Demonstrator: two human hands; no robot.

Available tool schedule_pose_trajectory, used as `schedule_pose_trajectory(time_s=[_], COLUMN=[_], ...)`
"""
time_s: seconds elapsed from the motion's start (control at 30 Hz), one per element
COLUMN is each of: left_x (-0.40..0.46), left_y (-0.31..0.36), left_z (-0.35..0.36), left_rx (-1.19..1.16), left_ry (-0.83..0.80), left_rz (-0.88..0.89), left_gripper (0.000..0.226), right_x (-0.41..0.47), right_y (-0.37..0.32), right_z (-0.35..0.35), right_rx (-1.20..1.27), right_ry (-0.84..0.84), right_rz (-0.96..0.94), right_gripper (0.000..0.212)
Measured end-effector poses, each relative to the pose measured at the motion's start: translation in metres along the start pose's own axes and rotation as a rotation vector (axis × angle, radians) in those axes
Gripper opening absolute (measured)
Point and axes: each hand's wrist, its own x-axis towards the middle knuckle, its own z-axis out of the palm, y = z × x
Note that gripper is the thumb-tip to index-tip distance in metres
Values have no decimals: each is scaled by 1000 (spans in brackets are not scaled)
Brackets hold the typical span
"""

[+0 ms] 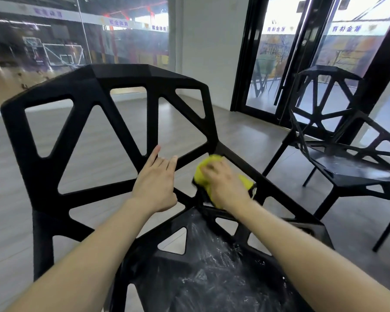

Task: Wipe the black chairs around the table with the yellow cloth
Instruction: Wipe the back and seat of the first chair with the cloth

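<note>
Cloth (203,174) lies bunched under the right hand (225,185), fingers curled over it, pressed on the near chair (95,86) where backrest meets seat. Left hand (155,183), just left of the cloth, rests straight-fingered on a backrest strut. Unwiped struts run up-left; second chair (338,163) stands right

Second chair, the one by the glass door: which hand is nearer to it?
Right. The right hand presses the cloth on the near chair's side toward the second chair; the left hand rests further left on the backrest.
</note>
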Motion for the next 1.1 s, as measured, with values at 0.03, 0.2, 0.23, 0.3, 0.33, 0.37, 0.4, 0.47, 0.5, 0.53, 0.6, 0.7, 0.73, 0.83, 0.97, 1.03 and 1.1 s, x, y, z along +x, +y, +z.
schedule_pose_trajectory(time_s=[0.03,0.2,0.23,0.3,0.33,0.37,0.4,0.47,0.5,0.53,0.6,0.7,0.73,0.83,0.97,1.03,1.1], left_x=[-2,-4,-3,-1,-1,-1,-1,0,0,1,5,15,17,19,19,21,23], left_y=[2,14,14,13,13,14,16,20,21,22,27,41,45,49,51,57,58], left_z=[0,2,3,4,4,3,3,4,5,6,2,-8,-10,-2,12,15,16], left_rx=[14,33,33,33,32,26,16,0,-8,-18,-25,13,19,-34,-78,-111,-124], left_ry=[-4,-1,-9,-23,-30,-44,-57,-41,-37,-51,-86,-128,-128,-106,-12,-6,8], left_rz=[-5,-51,-56,-66,-73,-81,-86,-101,-113,-125,-159,-229,-249,-261,-265,-290,-302], left_gripper=[105,111,112,114,115,115,116,115,115,116,120,126,127,127,128,128,129], right_x=[-17,34,37,17,0,-14,-18,3,19,34,53,41,30,-25,-93,-56,4], right_y=[-2,20,18,5,-2,-5,-1,14,24,35,51,49,49,71,88,83,69], right_z=[6,-29,-29,-12,-7,-14,-28,-66,-87,-102,-106,-69,-63,-76,-101,-93,-78], right_rx=[3,-64,-61,-27,16,66,114,165,181,208,204,127,115,106,70,11,3], right_ry=[-88,204,195,-10,-124,-207,-190,86,265,375,225,-309,-336,-278,-332,-364,-374], right_rz=[-93,142,161,64,-12,-44,-20,219,367,497,602,525,519,501,538,494,448], right_gripper=[40,29,29,36,41,43,42,40,38,37,35,49,52,51,46,53,59])
